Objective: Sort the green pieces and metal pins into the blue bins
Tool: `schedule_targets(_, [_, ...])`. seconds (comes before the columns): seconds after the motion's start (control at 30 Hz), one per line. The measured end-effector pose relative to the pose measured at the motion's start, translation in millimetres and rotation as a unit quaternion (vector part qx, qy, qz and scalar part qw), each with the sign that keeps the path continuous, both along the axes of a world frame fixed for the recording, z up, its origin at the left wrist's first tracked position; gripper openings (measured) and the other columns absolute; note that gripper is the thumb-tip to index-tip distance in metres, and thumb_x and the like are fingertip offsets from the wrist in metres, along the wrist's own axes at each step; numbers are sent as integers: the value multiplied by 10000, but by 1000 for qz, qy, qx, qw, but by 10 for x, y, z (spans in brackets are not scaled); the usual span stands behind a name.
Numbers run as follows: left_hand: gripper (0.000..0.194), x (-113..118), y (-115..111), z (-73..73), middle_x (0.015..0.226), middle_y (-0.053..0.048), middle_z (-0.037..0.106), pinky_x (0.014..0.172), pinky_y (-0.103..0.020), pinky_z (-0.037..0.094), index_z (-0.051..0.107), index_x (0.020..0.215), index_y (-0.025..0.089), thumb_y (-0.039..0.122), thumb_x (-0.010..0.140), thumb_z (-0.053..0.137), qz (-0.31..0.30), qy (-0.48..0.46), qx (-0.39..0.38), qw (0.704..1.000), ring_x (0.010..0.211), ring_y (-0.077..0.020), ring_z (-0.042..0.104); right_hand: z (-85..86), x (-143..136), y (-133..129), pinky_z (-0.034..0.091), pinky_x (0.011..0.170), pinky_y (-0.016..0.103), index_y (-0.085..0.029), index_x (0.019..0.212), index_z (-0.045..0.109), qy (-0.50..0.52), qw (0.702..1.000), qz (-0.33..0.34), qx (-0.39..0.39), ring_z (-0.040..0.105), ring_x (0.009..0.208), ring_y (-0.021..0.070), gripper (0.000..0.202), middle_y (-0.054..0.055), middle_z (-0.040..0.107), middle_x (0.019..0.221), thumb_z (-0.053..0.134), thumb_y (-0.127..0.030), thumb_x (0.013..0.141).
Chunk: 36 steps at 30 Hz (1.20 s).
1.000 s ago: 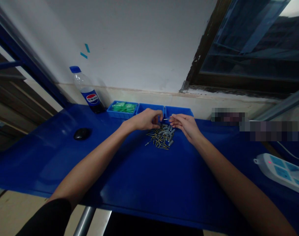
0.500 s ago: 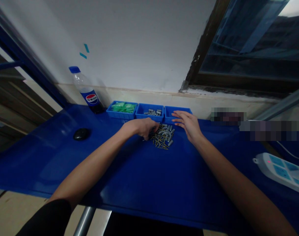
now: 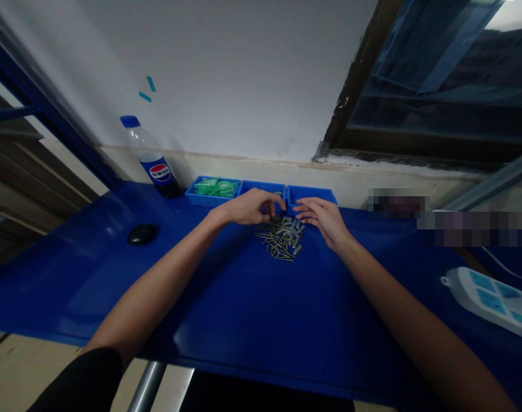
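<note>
A mixed pile of brass-coloured screws [image 3: 278, 245] and grey plastic anchors [image 3: 295, 234] lies on the blue table. My left hand [image 3: 257, 206] hovers over the pile's back left edge, fingers curled and apart, with nothing visible in them. On the other side, my right hand [image 3: 323, 218] has its fingers spread at the front of the right blue bin [image 3: 314, 190]. The middle blue bin [image 3: 261, 185], partly hidden by my left hand, shows a few grey pieces. Green packets [image 3: 218, 187] fill the left blue bin [image 3: 209, 200].
A cola bottle [image 3: 158, 169] stands at the back left, by the wall. A black mouse [image 3: 142, 234] lies on the table's left part. At the right is a white power strip [image 3: 492, 300]. Blurred-out items [image 3: 470, 228] sit at the back right.
My left hand has risen from the pile's left side toward the middle bin, its fingers loosening. My right hand has shifted slightly left. More screws show at the pile's left.
</note>
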State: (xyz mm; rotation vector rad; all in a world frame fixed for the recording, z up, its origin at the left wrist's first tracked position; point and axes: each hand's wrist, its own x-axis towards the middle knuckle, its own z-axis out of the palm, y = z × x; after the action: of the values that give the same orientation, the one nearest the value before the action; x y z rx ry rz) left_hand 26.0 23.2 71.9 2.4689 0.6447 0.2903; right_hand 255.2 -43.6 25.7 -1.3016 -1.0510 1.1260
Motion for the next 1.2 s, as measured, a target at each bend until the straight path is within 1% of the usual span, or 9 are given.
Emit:
schedule_targets(0.23, [320,48,86,-147,978,-110,774,803,-299,584,756,1064,114,215,769,681,81,-143,-96,982,846,-168,721,8,-22,-19,547,700,293,-212,945,764,8,998,65,-21,732,771,173,233,82,804,918,769,-391,796])
schedule_targets(0.37, [278,84,74,-153,983,-112,773,805,-305,594,775,980,123,274,751,735,103,-172,-100,975,861,-180,725,-14,-26,-31,571,816,320,-217,985,764,52,991,118,-17,752,863,190,264,86,804,960,809,-367,772])
schedule_targets(0.5, [264,119,35,-150,916,-98,771,783,-299,595,765,942,119,289,741,757,98,-196,-108,970,818,-170,719,-60,-19,-33,568,892,324,-210,949,770,71,990,120,3,747,891,184,251,73,800,962,843,-323,736])
schedule_targets(0.7, [255,148,15,-169,879,-95,766,761,-290,586,737,895,113,325,756,765,119,-226,-99,962,794,-157,707,-69,-22,-36,573,881,325,-209,908,778,78,990,117,-7,743,867,184,259,63,794,909,880,-314,695])
schedule_targets(0.87, [300,148,13,-194,870,-95,771,778,-301,575,725,970,117,347,781,766,112,-193,-103,969,812,-174,728,-65,-30,-30,575,851,329,-214,877,787,87,992,92,1,724,803,171,235,50,783,854,874,-297,674])
schedule_targets(0.93, [332,132,20,-191,876,-95,771,770,-296,561,724,1010,116,357,788,772,108,-156,-71,979,812,-178,726,-78,-26,-14,570,825,321,-202,842,786,82,994,66,7,712,765,163,218,46,772,809,871,-289,661])
schedule_targets(1.07, [262,59,54,-174,921,-94,764,767,-284,518,740,999,118,288,802,759,101,-8,55,993,829,-179,703,-104,17,33,560,781,313,-184,829,777,62,996,-42,46,711,756,168,205,50,771,795,853,-271,659])
schedule_targets(1.13, [242,21,69,-186,948,-86,763,760,-277,501,747,1013,127,215,788,747,78,75,83,991,831,-175,690,-101,49,51,564,787,323,-186,857,773,64,992,-97,58,728,807,187,207,60,781,844,833,-273,680])
schedule_targets(1.2, [284,3,78,-218,967,-76,763,741,-272,490,752,1046,143,151,764,731,59,135,86,985,827,-172,681,-86,74,57,572,801,336,-193,901,773,73,989,-120,54,741,859,206,223,69,791,909,815,-269,696])
